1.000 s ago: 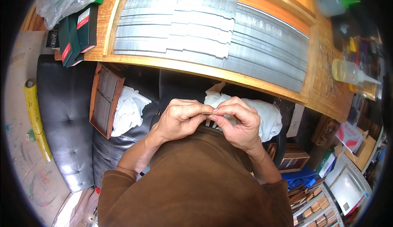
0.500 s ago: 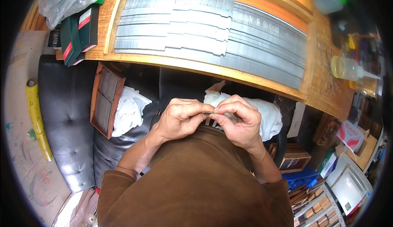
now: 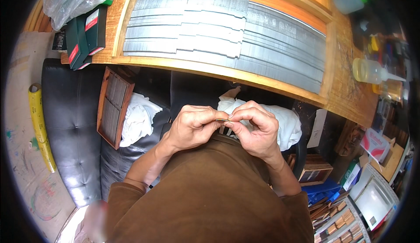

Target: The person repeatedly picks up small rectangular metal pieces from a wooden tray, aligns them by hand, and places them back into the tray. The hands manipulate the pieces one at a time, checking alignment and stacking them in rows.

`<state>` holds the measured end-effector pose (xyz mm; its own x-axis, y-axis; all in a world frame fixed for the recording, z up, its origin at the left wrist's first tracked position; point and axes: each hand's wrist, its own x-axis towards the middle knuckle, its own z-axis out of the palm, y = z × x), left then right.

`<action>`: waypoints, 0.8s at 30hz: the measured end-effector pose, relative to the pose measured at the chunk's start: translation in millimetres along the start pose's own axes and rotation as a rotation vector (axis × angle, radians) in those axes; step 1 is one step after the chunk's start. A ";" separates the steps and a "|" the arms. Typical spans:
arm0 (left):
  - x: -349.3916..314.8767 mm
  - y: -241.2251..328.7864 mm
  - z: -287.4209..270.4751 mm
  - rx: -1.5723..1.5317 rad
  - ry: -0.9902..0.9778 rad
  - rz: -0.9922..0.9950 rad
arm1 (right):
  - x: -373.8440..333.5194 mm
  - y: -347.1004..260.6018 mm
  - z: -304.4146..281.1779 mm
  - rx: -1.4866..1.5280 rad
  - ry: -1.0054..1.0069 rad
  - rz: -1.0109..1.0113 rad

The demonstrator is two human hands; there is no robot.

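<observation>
My left hand [image 3: 194, 125] and my right hand [image 3: 257, 129] meet close in front of my body, above the brown cloth of my clothing. Both are closed in a pinch on a small thin strip [image 3: 222, 120] with a yellowish edge, one hand at each end. Fingertips hide most of it, so its exact kind cannot be made out. Behind my right hand lies a crumpled white cloth [image 3: 284, 119]. Beyond both hands, a wooden bench carries a shallow wooden tray [image 3: 210, 70] with rows of thin grey metal strips [image 3: 280, 37].
On the left, a smaller reddish wooden tray [image 3: 102, 122] of grey strips stands by another white cloth [image 3: 140, 116] on a black padded seat [image 3: 72, 125]. Dark green boxes [image 3: 78, 41] sit at the bench's left end, squeeze bottles [image 3: 367, 72] at its right. A yellow tube [image 3: 39, 129] leans far left.
The hands keep nearly the same place and pinch. A little more of the strip's yellowish edge shows between the fingertips, and the view has shifted very slightly.
</observation>
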<state>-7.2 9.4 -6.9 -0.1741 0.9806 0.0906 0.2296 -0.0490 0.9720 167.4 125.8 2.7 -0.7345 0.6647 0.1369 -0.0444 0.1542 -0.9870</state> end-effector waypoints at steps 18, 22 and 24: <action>2.3 0.0 2.4 -0.001 0.043 0.018 | -2.4 1.6 5.5 0.012 0.070 -0.014; 1.8 -0.5 2.7 0.011 0.054 0.006 | 1.4 -2.9 2.8 -0.107 0.037 -0.049; 2.3 -0.4 2.0 0.018 0.047 0.001 | 2.2 -2.7 3.0 -0.137 0.023 -0.076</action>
<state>-5.8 12.1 -7.5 -0.2184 0.9705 0.1024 0.2471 -0.0465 0.9679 163.9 124.6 5.5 -0.7166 0.6639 0.2138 -0.0053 0.3014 -0.9535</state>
